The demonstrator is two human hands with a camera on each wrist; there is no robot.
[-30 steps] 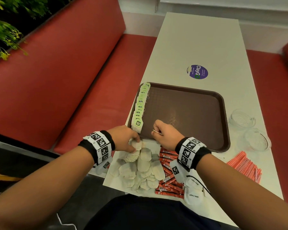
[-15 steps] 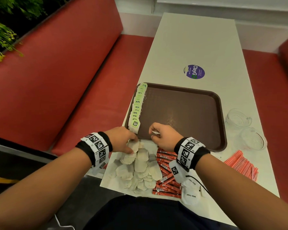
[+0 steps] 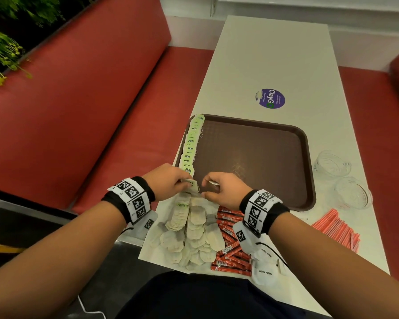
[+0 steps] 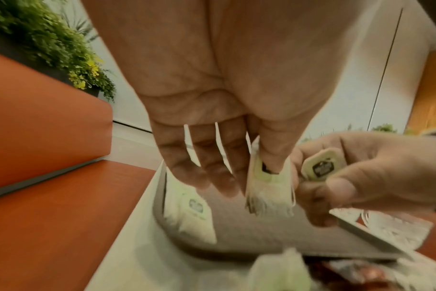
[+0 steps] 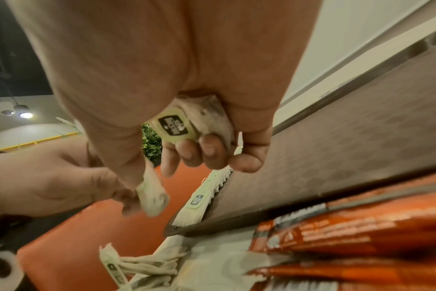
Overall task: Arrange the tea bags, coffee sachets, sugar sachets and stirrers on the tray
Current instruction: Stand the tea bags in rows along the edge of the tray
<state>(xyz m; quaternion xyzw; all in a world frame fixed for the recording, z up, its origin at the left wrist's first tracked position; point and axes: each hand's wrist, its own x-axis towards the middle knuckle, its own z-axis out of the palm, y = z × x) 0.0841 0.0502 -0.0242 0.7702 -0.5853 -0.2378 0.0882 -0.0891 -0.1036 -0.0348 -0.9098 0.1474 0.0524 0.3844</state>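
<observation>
A brown tray (image 3: 258, 155) lies on the white table with a row of green-tagged tea bags (image 3: 191, 143) along its left rim. Just in front of the tray's near left corner, my left hand (image 3: 171, 180) pinches a small stack of tea bags (image 4: 269, 189) between thumb and fingers. My right hand (image 3: 221, 187) curls round another tea bag (image 5: 187, 122), its green tag showing in the palm, and its thumb and forefinger touch the left hand's stack. A loose pile of tea bags (image 3: 191, 229) lies below both hands.
Red coffee sachets (image 3: 228, 247) lie right of the pile, white sugar sachets (image 3: 265, 265) by my right wrist. Orange stirrers (image 3: 336, 229) lie at the table's right edge, near two clear glass bowls (image 3: 346, 180). A purple sticker (image 3: 271, 99) sits beyond the tray. Red benches flank the table.
My left hand has lifted a stack of tea bags off the pile and brought it up to the right hand, which has closed in to meet it.
</observation>
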